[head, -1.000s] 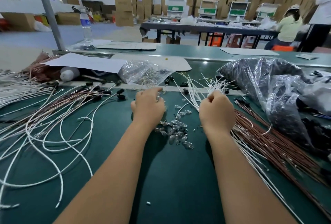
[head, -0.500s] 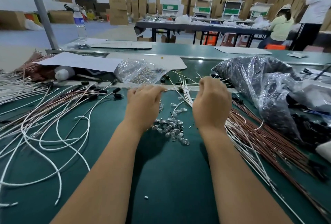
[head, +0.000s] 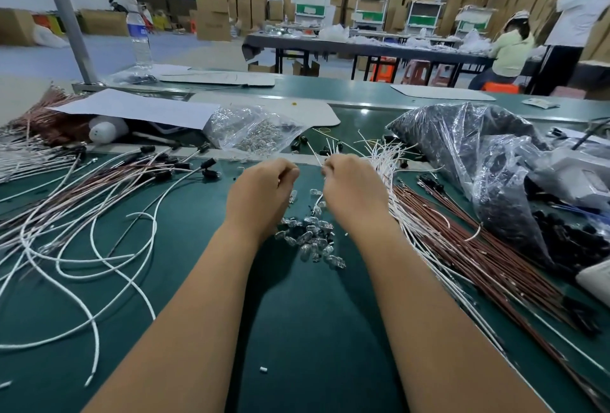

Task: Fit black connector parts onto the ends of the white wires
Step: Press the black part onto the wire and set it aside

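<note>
Both hands hover over the green table [head: 297, 330] with fingers curled inward. The right hand [head: 353, 195] pinches the end of a white wire [head: 315, 153] that sticks up past its fingertips; whether the left hand [head: 260, 195] holds anything cannot be told. Below the two hands lies a heap of small clear parts [head: 313, 241]; right of the grip sits a bag of black connector parts [head: 488, 162]. The water bottle [head: 140, 36] label is unreadable.
</note>
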A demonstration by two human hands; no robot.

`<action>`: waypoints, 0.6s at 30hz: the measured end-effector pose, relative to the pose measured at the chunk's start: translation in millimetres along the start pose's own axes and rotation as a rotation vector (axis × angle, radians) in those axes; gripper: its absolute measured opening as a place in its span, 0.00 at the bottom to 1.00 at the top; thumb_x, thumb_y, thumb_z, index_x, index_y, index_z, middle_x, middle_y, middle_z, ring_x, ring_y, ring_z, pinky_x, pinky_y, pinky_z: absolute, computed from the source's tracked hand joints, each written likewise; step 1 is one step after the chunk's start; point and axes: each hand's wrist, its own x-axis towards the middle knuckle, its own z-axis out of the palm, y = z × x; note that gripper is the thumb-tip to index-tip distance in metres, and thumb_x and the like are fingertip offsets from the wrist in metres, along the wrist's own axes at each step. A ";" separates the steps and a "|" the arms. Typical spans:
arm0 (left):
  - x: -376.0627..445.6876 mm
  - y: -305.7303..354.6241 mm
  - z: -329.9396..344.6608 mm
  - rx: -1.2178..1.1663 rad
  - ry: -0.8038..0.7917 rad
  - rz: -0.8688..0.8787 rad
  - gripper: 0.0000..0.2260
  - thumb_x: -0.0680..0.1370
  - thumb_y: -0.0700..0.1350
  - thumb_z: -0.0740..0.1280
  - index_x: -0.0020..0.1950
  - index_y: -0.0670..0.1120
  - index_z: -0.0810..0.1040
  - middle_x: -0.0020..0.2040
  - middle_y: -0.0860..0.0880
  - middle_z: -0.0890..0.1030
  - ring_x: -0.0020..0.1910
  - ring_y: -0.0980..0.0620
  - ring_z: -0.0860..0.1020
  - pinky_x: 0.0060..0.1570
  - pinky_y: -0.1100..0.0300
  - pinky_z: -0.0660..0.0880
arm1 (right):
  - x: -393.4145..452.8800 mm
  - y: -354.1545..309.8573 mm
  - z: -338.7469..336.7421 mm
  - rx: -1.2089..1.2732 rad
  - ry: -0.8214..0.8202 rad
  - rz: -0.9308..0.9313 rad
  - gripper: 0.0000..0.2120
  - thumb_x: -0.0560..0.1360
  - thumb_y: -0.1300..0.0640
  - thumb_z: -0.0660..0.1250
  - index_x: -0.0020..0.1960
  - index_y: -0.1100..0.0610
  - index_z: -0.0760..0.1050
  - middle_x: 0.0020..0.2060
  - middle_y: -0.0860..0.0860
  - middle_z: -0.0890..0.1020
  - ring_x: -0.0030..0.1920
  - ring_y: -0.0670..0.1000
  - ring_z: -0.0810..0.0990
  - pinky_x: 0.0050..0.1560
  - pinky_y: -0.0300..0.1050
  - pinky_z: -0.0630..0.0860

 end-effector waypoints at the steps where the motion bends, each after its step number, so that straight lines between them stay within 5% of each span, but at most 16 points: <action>1: 0.9 -2.5 0.3 0.000 0.007 -0.025 0.11 0.82 0.46 0.61 0.46 0.42 0.80 0.35 0.49 0.78 0.34 0.48 0.74 0.35 0.54 0.71 | 8.8 4.5 -3.5 0.001 -0.004 0.062 0.10 0.78 0.63 0.58 0.50 0.60 0.78 0.45 0.55 0.80 0.47 0.57 0.78 0.41 0.46 0.69; 4: 4.4 -8.4 2.0 -0.039 0.024 -0.110 0.15 0.82 0.46 0.59 0.43 0.40 0.78 0.30 0.46 0.76 0.27 0.49 0.69 0.31 0.52 0.68 | 29.6 20.6 -6.2 -0.022 -0.029 0.192 0.09 0.75 0.63 0.59 0.49 0.60 0.78 0.45 0.56 0.80 0.47 0.58 0.78 0.42 0.46 0.71; 13: 10.5 -17.5 11.5 -0.005 -0.041 -0.237 0.17 0.81 0.46 0.58 0.35 0.40 0.70 0.26 0.49 0.69 0.28 0.49 0.65 0.30 0.56 0.61 | 68.3 23.8 43.8 -0.054 -0.163 0.243 0.08 0.75 0.65 0.60 0.50 0.60 0.76 0.45 0.56 0.80 0.45 0.58 0.77 0.42 0.46 0.70; 18: 10.8 -20.6 13.1 -0.080 -0.098 -0.284 0.16 0.81 0.47 0.58 0.42 0.38 0.77 0.35 0.39 0.79 0.29 0.49 0.68 0.32 0.54 0.67 | 76.0 28.0 53.6 -0.054 -0.108 0.365 0.08 0.74 0.63 0.63 0.39 0.58 0.67 0.33 0.52 0.71 0.40 0.58 0.74 0.36 0.45 0.66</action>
